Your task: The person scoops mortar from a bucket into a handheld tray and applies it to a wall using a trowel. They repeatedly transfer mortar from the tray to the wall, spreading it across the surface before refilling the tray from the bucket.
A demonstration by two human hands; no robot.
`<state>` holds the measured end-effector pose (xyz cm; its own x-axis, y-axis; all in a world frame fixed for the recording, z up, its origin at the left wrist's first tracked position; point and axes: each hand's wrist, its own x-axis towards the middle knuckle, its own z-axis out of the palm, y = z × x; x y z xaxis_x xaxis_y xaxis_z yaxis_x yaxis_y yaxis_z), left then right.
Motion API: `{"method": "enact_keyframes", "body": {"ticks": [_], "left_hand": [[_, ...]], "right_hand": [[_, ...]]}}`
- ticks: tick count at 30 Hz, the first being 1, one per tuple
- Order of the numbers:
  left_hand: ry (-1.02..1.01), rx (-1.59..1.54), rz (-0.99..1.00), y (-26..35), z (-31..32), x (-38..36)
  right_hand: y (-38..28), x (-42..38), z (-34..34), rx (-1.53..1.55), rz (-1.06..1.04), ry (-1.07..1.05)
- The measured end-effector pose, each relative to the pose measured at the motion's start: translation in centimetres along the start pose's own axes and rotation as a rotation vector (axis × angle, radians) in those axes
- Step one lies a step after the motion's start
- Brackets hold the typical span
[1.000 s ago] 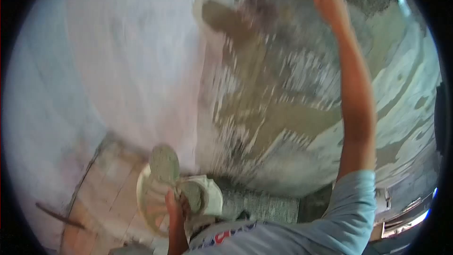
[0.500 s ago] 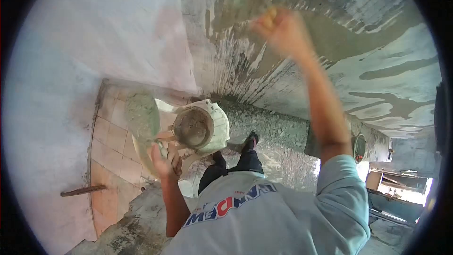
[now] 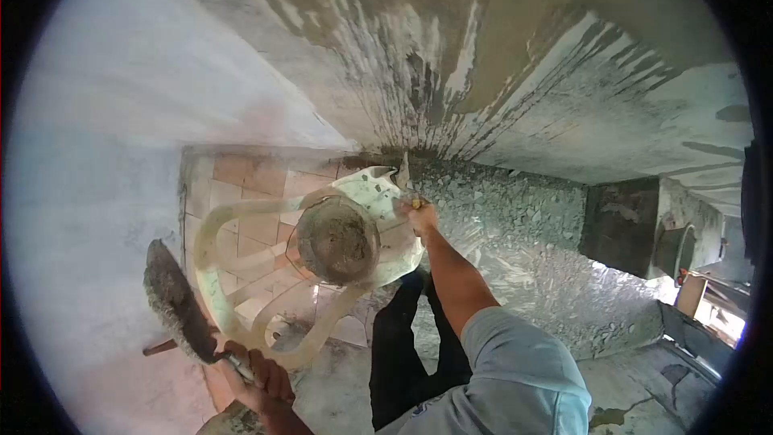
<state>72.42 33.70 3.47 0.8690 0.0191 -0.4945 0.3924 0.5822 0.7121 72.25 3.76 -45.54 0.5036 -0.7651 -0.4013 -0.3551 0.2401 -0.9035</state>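
Observation:
Low on the left, my left hand point(image 3: 262, 383) is closed around the metal handle of a broad trowel point(image 3: 177, 306), whose blade is thickly covered with wet grey mortar. My right hand point(image 3: 420, 216) is closed around a tool with a yellowish handle end point(image 3: 416, 203); its working end is hard to make out. That hand is beside the back of a pale plastic chair point(image 3: 366, 187). A round basin of mortar point(image 3: 338, 240) rests on the chair, between my two hands.
Wet mortar streaks the wall point(image 3: 499, 48) ahead, meeting a pale wall point(image 3: 105, 161) on the left. Rubble point(image 3: 515, 201) lines the wall's foot. Tiles point(image 3: 258, 177) lie under the chair. A dark block point(image 3: 624, 225) and a round container point(image 3: 675, 250) stand right.
My right hand has come down from the wall to the chair beside the basin. My left hand has moved lower and left with the loaded trowel, now turned more edge-on. The view has shifted.

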Motion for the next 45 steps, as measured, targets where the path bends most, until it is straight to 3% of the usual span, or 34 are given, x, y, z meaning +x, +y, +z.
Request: {"method": "enact_keyframes", "body": {"ticks": [1,3,5,7,8,11,12,15,16,20,23,24,27,34,38,42,45], "left_hand": [[0.057,0.025,0.033,-0.6,0.7,-0.2],[-0.143,0.027,0.041,-1.1,-1.1,0.7],[-0.27,0.129,0.129,-1.6,-2.2,2.3],[-0.315,0.121,0.084,-2.0,0.0,2.3],[-0.296,0.095,0.07,-2.1,0.5,2.3],[-0.315,0.067,0.075,-2.9,1.5,3.8],[-0.315,0.079,0.077,-2.8,1.6,3.7],[-0.392,0.108,0.058,-2.1,1.0,4.8],[-0.437,0.13,0.053,-2.0,1.1,5.2],[-0.489,0.116,0.03,-3.4,2.6,5.1],[-0.465,0.102,-0.011,-4.4,3.7,4.4],[-0.472,0.098,-0.031,-4.8,4.3,4.2],[-0.481,0.102,-0.1,-6.0,5.6,3.8],[-0.568,0.148,-0.173,-7.6,6.2,4.1],[-0.606,0.214,-0.157,-8.1,7.0,4.3],[-0.52,0.257,-0.1,-9.1,7.6,4.1],[-0.536,0.249,-0.123,-10.1,8.2,4.1]], "right_hand": [[0.5,0.1,-0.1,-0.033,0.143,-0.075],[-0.8,0.8,-1.2,-0.092,0.409,-0.226],[-2.7,0.9,-2.1,-0.081,0.434,-0.302],[-2.8,1.5,-2.4,-0.179,0.483,-0.329],[-0.7,1.5,-1.8,-0.257,0.276,-0.211],[0.7,1.0,-2.0,-0.268,0.183,-0.111],[2.3,1.2,-2.2,-0.141,0.309,-0.182],[5.3,0.6,-3.5,-0.06,0.295,-0.085],[2.0,-0.2,-5.3,-0.015,0.34,-0.103],[-0.7,0.2,-10.1,0.02,0.427,-0.034],[0.7,0.8,-12.3,0.189,0.37,-0.011],[-0.2,0.7,-13.1,-0.027,0.366,0.048],[1.0,0.9,-14.2,-0.001,0.301,0.053],[3.2,-2.2,-17.1,0.225,0.37,0.094],[5.0,-3.9,-18.6,0.398,0.387,0.205],[2.7,-3.8,-21.7,0.489,0.387,0.223],[2.1,-2.0,-21.7,0.405,0.374,0.253]]}}
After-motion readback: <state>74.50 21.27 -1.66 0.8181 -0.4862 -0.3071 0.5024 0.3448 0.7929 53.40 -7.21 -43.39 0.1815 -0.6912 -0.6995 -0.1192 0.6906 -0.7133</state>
